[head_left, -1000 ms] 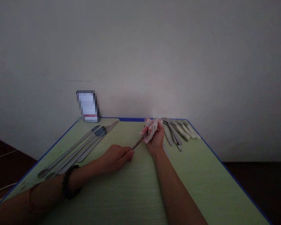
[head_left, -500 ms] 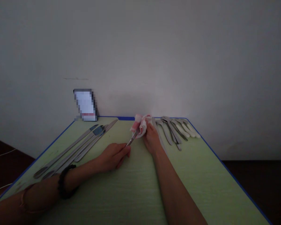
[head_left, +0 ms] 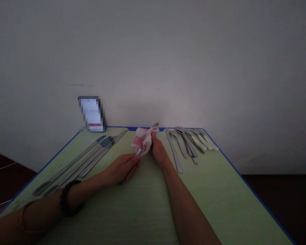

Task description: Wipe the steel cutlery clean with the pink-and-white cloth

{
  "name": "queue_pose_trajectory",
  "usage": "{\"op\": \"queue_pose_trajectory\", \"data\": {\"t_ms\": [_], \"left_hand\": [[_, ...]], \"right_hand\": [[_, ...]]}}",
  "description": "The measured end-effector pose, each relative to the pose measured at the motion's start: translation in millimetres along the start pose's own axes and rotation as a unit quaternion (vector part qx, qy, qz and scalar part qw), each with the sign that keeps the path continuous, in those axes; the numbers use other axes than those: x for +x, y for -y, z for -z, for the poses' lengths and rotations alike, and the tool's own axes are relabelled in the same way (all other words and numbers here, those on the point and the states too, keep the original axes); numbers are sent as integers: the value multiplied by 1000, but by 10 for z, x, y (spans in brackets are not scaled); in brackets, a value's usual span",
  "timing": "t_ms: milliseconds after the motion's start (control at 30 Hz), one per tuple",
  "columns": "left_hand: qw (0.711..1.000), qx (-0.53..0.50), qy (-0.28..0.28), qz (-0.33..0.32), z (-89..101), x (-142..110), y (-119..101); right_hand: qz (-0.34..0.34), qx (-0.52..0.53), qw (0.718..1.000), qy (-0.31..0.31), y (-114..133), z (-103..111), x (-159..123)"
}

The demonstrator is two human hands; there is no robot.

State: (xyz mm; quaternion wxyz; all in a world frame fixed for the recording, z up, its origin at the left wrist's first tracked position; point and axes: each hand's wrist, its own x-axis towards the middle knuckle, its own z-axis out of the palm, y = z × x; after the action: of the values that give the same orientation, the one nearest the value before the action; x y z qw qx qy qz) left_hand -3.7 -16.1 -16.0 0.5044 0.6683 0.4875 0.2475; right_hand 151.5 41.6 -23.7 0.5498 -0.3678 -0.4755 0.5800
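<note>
My left hand (head_left: 122, 166) is closed on the handle of a metal knife (head_left: 138, 151) near the middle of the green table (head_left: 148, 204). My right hand (head_left: 158, 152) grips a pink-and-white cloth (head_left: 143, 141) that is wrapped around the knife's blade. The tip of the blade pokes out beyond the cloth toward the wall. Both forearms rest low over the table.
Several long knives (head_left: 91, 158) lie in a row on the left. On the right lie several pieces of cutlery (head_left: 187, 143), some with white handles. A blurred card (head_left: 91, 114) leans on the wall at the back left. The table has a blue edge (head_left: 255, 195).
Both hands with the knife and cloth have shifted left, away from the cutlery on the right. The cloth has slid down the blade toward the left hand, and the tip now shows.
</note>
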Motion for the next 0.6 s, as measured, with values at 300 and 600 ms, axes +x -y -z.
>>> {"op": "queue_pose_trajectory", "data": {"t_ms": [300, 600], "left_hand": [[1000, -5, 20, 3, 7, -12, -43], [1000, -10, 22, 7, 14, 0, -20]], "right_hand": [[26, 67, 992, -106, -11, 34, 23], [-6, 260, 960, -108, -33, 99, 119]]}}
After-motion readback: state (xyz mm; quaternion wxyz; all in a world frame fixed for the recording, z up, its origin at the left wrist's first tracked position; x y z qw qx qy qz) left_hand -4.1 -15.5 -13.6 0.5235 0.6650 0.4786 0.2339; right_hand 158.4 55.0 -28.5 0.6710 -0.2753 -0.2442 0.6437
